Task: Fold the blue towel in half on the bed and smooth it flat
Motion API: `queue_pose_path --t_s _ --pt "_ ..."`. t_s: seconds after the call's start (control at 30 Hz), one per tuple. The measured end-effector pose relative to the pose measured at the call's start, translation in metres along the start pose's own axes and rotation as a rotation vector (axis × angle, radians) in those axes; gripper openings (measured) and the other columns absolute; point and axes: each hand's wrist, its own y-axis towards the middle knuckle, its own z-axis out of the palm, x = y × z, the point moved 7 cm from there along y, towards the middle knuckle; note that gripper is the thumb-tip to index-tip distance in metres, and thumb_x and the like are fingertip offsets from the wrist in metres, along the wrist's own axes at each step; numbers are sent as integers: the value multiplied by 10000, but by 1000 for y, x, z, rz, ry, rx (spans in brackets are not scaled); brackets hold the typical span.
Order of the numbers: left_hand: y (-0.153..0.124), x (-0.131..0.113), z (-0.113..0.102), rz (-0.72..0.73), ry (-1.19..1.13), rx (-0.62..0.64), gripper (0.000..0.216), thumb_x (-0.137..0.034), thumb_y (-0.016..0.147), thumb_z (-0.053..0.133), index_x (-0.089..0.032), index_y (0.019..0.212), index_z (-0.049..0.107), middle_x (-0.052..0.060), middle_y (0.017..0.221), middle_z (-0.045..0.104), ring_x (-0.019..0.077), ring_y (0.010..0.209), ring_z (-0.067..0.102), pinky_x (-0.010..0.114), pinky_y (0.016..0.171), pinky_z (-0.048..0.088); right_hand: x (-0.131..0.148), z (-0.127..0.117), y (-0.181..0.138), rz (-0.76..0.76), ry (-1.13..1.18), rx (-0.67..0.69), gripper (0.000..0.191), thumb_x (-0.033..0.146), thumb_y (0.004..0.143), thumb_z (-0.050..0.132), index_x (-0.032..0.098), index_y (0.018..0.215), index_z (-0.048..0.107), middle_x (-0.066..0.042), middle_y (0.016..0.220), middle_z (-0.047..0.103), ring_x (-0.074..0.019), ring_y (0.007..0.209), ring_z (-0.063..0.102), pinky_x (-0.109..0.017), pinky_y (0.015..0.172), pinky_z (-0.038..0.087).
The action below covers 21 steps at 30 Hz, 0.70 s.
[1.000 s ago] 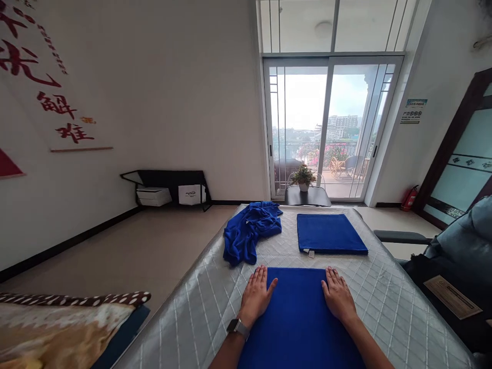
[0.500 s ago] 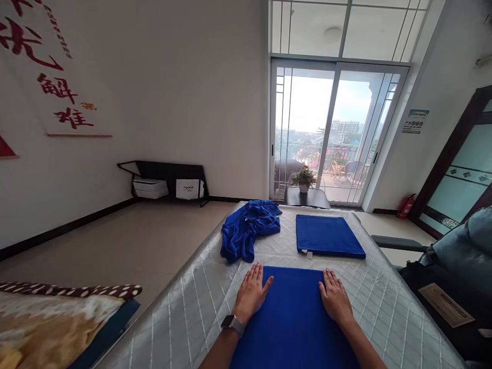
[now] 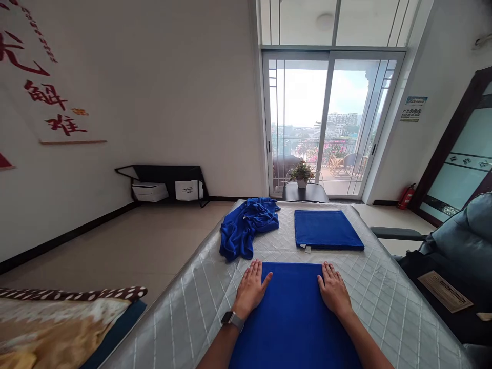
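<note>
A smooth, folded blue cloth lies in front of me, its near end running out of the picture. My left hand rests flat at the cloth's far left corner, fingers stretched out and pointing away; a watch is on that wrist. At the far right corner my right hand lies flat too, fingers extended along the edge. Beyond them, a crumpled blue cloth sits at the back left. A neatly folded blue cloth with a white tag lies at the back right.
All the cloths lie on a silver quilted mattress. A patterned blanket is at the lower left. On the right stand an armrest and a dark chair. A potted plant stands on a chair before the glass doors.
The view has shifted slightly. Both hands stay flat at the far corners of the folded cloth, and the cloths look the same.
</note>
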Motion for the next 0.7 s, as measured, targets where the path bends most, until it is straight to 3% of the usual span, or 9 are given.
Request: queue_pose_path --t_s 0.7 --pt "1 -1 -1 -35 -54 1 810 -647 1008 181 -74 1539 392 171 1610 378 291 1506 322 461 1228 295 -2 1 2 -20 -56 -12 665 422 1016 193 108 1598 260 -48 1667 239 -192 1551 159 -384 1254 115"
